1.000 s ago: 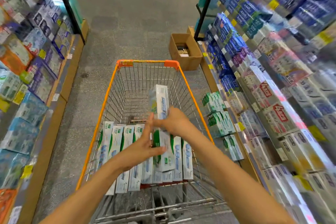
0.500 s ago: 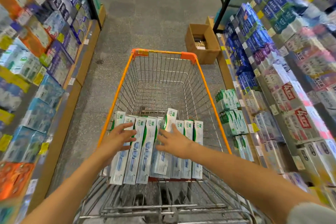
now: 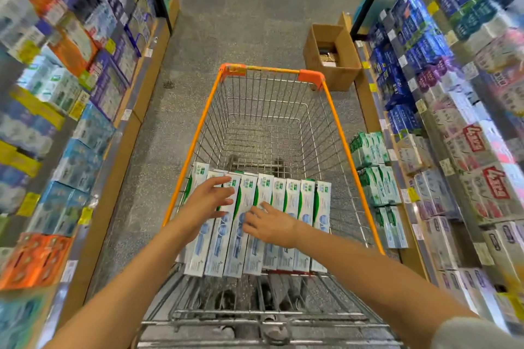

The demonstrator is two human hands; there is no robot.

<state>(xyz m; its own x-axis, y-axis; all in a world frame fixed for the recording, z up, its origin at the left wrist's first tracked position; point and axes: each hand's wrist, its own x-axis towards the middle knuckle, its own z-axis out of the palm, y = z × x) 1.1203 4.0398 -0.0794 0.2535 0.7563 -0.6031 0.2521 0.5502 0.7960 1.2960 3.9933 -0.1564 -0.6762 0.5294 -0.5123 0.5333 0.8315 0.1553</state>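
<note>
A wire shopping cart point(image 3: 337, 122) with an orange rim stands in the aisle in front of me. Several white and green toothpaste boxes point(image 3: 307, 207) lie side by side in a flat row at its near end. My left hand point(image 3: 208, 198) rests with spread fingers on the boxes at the left of the row. My right hand point(image 3: 269, 224) lies flat with straight fingers on the boxes near the middle. Neither hand holds a box.
Stocked shelves point(image 3: 71, 93) line the left side of the aisle and more shelves point(image 3: 453, 93) the right, with matching green toothpaste boxes point(image 3: 374, 173) low on the right. An open cardboard box point(image 3: 331, 56) sits on the floor beyond the cart's far right corner.
A second ago both hands held a box upright above the row. It now lies flat in the row, and both hands rest spread on the boxes.
</note>
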